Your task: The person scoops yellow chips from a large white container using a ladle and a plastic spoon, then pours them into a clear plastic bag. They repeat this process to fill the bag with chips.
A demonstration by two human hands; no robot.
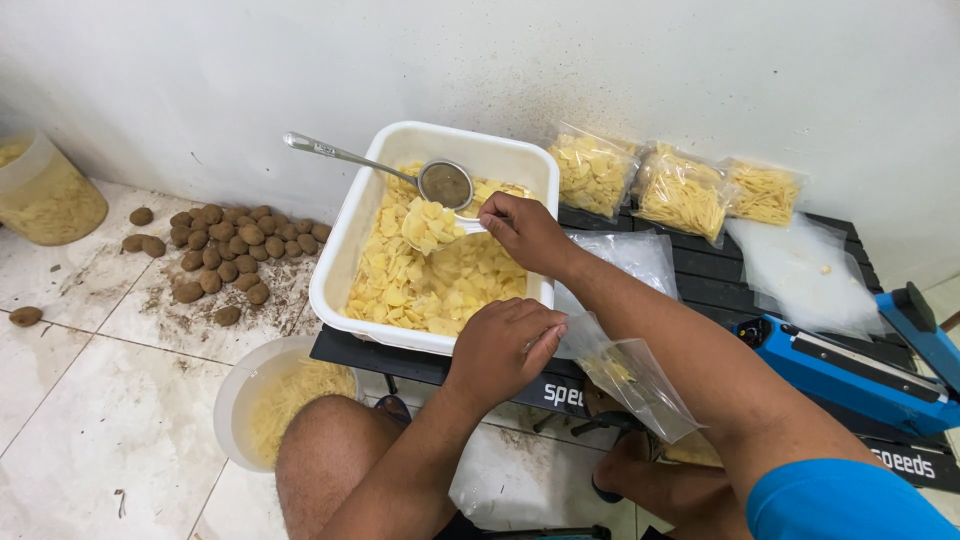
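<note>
A white rectangular tub (340,250) full of thin yellow chips (430,280) stands on a low black table (700,270). My right hand (525,230) holds a white scoop (430,227) heaped with chips above the tub. My left hand (500,350) grips the mouth of a clear plastic bag (635,375) at the tub's near edge; the bag hangs toward the right. A metal strainer ladle (445,185) rests in the tub, its handle pointing left.
Three filled clear bags of chips (680,190) lie at the table's back, with empty bags (800,265) beside them. A blue heat sealer (850,365) sits at the right. Brown round tubers (230,250) are piled on the tiled floor, near a plastic jar (40,195) and a bucket (240,400).
</note>
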